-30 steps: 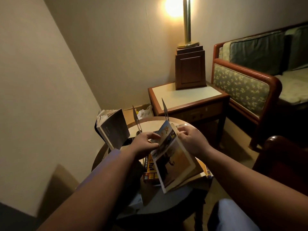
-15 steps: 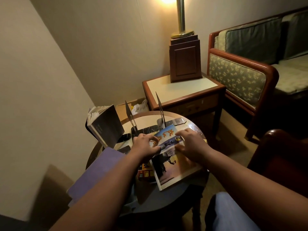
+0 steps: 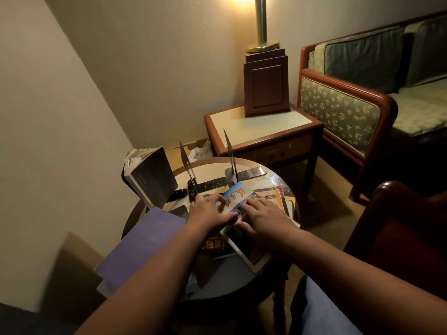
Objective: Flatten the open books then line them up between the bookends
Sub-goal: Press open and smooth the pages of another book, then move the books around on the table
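Both hands lie spread, fingers nearly straight: the left hand (image 3: pixel 210 211) and right hand (image 3: pixel 264 220) press flat on the picture book (image 3: pixel 238 195), which lies on the round counter (image 3: pixel 208 170) just in front of the upright bookends (image 3: pixel 229 153). Flattening appears to be the step in hand. Next, the book needs gripping, standing upright and sliding between the bookends.

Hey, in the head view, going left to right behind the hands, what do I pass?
Dark grey upright book, left thin metal bookend, right thin metal bookend, brown wooden lamp base, green floral wood-framed sofa arm.
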The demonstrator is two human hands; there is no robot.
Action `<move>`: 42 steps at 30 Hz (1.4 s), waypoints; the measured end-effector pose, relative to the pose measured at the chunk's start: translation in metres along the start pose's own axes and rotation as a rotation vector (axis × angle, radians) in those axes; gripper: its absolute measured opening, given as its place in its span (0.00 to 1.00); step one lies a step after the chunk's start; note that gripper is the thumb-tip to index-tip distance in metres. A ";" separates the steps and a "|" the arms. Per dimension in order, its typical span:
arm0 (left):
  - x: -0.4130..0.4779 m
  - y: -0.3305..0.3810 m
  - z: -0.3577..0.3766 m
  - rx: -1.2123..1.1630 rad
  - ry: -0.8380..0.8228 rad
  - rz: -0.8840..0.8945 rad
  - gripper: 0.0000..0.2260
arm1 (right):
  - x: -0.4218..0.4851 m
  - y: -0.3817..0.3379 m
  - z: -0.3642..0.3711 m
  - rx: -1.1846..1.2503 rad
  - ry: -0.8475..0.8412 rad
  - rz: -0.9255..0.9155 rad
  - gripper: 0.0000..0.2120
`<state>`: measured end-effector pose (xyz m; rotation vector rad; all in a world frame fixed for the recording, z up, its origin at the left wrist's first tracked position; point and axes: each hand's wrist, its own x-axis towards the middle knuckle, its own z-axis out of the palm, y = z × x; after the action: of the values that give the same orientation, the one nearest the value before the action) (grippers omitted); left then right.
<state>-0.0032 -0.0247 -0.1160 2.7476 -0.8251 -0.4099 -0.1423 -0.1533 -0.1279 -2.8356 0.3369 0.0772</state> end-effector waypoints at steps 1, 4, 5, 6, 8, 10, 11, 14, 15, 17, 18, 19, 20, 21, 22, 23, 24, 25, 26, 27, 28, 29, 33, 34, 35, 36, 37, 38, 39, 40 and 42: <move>-0.002 -0.001 -0.001 -0.017 -0.005 0.002 0.28 | -0.001 0.002 0.002 0.017 -0.021 0.006 0.33; -0.006 0.000 -0.007 -0.059 -0.031 0.054 0.25 | -0.006 0.010 0.006 0.031 -0.034 0.010 0.42; -0.006 0.001 -0.010 -0.096 -0.049 0.066 0.25 | -0.007 0.013 0.006 0.015 -0.025 0.004 0.46; -0.007 0.002 -0.012 -0.142 -0.063 0.070 0.24 | -0.008 0.017 0.005 0.000 -0.016 -0.004 0.47; -0.009 0.003 -0.017 -0.263 -0.087 0.059 0.23 | -0.007 0.023 0.004 0.007 0.000 -0.022 0.48; -0.012 0.001 -0.021 -0.439 -0.117 0.048 0.20 | -0.005 0.030 0.002 0.051 0.020 -0.050 0.51; -0.014 0.000 -0.023 -0.570 -0.155 0.039 0.18 | -0.005 0.033 0.002 0.084 0.031 -0.068 0.53; -0.012 0.000 -0.030 -1.002 -0.352 -0.038 0.17 | -0.005 0.041 0.000 0.205 0.076 -0.095 0.49; -0.011 0.001 -0.031 -1.041 -0.394 -0.041 0.19 | -0.005 0.042 0.000 0.228 0.086 -0.092 0.47; -0.007 0.005 -0.031 -0.941 -0.436 0.005 0.20 | -0.005 0.044 -0.001 0.223 0.094 -0.091 0.46; -0.005 0.007 -0.031 -0.866 -0.458 0.038 0.21 | -0.005 0.044 0.000 0.201 0.090 -0.094 0.44; -0.004 0.006 -0.030 -0.812 -0.480 0.055 0.22 | -0.005 0.044 0.000 0.177 0.087 -0.097 0.41; -0.004 0.006 -0.029 -0.788 -0.493 0.057 0.22 | -0.004 0.045 0.001 0.157 0.086 -0.103 0.37; -0.004 0.004 -0.028 -0.793 -0.489 0.056 0.22 | -0.003 0.045 0.002 0.141 0.087 -0.113 0.34; -0.004 0.003 -0.028 -0.812 -0.466 0.050 0.23 | -0.002 0.045 0.001 0.138 0.085 -0.119 0.33; -0.005 0.002 -0.028 -0.835 -0.436 0.050 0.23 | -0.001 0.043 -0.001 0.147 0.086 -0.123 0.33; -0.008 0.002 -0.030 -0.853 -0.398 0.050 0.23 | 0.000 0.041 -0.003 0.170 0.089 -0.128 0.33; -0.011 0.002 -0.033 -0.864 -0.357 0.051 0.23 | 0.002 0.038 -0.005 0.202 0.097 -0.138 0.33; -0.014 0.000 -0.038 -0.864 -0.318 0.053 0.23 | 0.005 0.035 -0.008 0.239 0.111 -0.149 0.32; -0.017 -0.002 -0.046 -0.868 -0.287 0.055 0.23 | 0.009 0.030 -0.010 0.271 0.136 -0.165 0.31; -0.020 -0.006 -0.055 -0.879 -0.268 0.059 0.23 | 0.013 0.026 -0.011 0.293 0.168 -0.176 0.31; -0.022 -0.011 -0.066 -0.894 -0.247 0.064 0.23 | 0.017 0.022 -0.012 0.305 0.197 -0.184 0.30; -0.034 -0.040 -0.115 -0.826 -0.095 0.086 0.22 | 0.029 0.005 -0.005 0.319 0.153 -0.139 0.30; -0.037 -0.049 -0.126 -0.807 -0.046 0.071 0.22 | 0.032 0.002 -0.002 0.293 0.101 -0.116 0.31; -0.040 -0.057 -0.137 -0.791 0.002 0.051 0.21 | 0.035 0.000 0.001 0.239 0.045 -0.108 0.32; -0.042 -0.066 -0.146 -0.774 0.049 0.030 0.21 | 0.038 -0.002 0.005 0.155 -0.011 -0.111 0.35; -0.043 -0.074 -0.154 -0.761 0.090 0.013 0.21 | 0.040 -0.003 0.009 0.061 -0.058 -0.118 0.38; -0.044 -0.082 -0.162 -0.750 0.124 0.003 0.21 | 0.043 -0.003 0.014 -0.014 -0.089 -0.124 0.43; -0.044 -0.089 -0.170 -0.740 0.154 -0.004 0.21 | 0.043 -0.003 0.018 -0.062 -0.097 -0.132 0.46; -0.043 -0.095 -0.176 -0.728 0.179 -0.010 0.21 | 0.045 -0.001 0.022 -0.084 -0.090 -0.136 0.49; -0.040 -0.105 -0.188 -0.692 0.229 -0.025 0.22 | 0.045 0.002 0.026 -0.090 -0.070 -0.147 0.52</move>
<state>0.0796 0.1116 0.0343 2.1082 -0.4706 -0.3025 -0.0996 -0.1577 -0.1573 -2.9284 0.1116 0.1645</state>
